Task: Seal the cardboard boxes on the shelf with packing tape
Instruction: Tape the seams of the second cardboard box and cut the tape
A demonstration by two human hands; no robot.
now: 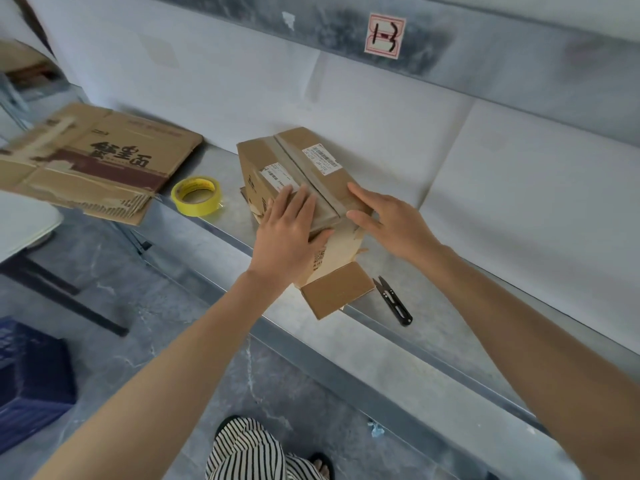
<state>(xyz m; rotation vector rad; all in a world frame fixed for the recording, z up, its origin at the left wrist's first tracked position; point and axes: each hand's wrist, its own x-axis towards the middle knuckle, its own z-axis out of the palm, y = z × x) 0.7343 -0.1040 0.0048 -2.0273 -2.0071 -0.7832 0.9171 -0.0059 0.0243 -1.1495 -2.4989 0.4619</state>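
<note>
Tape [302, 172] already ran along the top seam of the cardboard box [257, 152], which stood on the shelf [433, 327] between the yellow tape roll [197, 196] and the black snips [393, 301]. Left hand [289, 233] and right hand [386, 221] lay flat on its near end, each grip wide, fingers straight, clasping nothing, apparently smoothing the strip. A bottom flap [336, 289] jutted loose, so sealing looked unfinished. Underside and far side were hidden; label print was unreadable.

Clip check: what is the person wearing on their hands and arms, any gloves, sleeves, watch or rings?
Nothing. The left hand and right hand are ungloved, with no rings visible. The forearms are bare, with no sleeves or watch in view.
</note>
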